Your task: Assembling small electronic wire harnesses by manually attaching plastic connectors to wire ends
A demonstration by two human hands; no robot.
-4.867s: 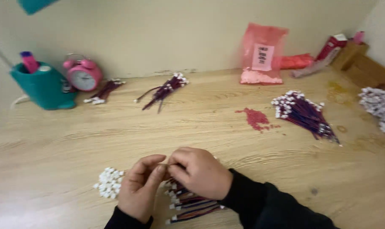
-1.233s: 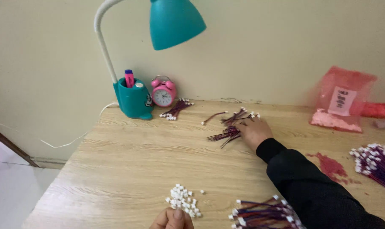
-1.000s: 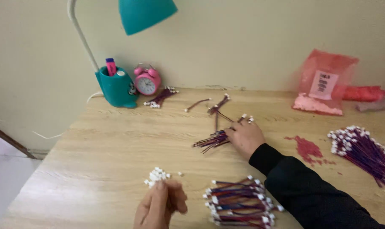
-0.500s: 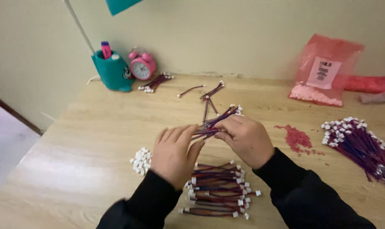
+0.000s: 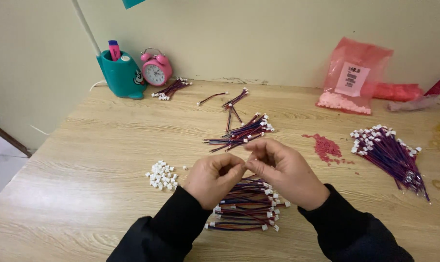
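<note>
My left hand point(image 5: 212, 177) and my right hand point(image 5: 283, 167) meet over the middle of the wooden table point(image 5: 84, 145), fingertips pinched together. What they pinch is mostly hidden; it looks like a small white connector in the left and a thin wire end in the right. Under my wrists lies a stack of red-and-blue wires with white plugs point(image 5: 246, 208). Just beyond my fingers lies a looser bundle of the same wires point(image 5: 241, 133). Left of my left hand sits a small pile of white connectors point(image 5: 160, 174).
A large wire bundle point(image 5: 389, 150) lies at the right, with pink granules point(image 5: 326, 145) beside it. A pink bag point(image 5: 353, 77) leans at the back wall. At the back left stand a teal lamp base with a pen point(image 5: 120, 75), a pink alarm clock point(image 5: 156, 70) and a few loose wires point(image 5: 170, 89).
My right hand reached to the far wires, dragged a bundle nearer and let it go. My left hand came up from the connector pile. Both hands now pinch together.
</note>
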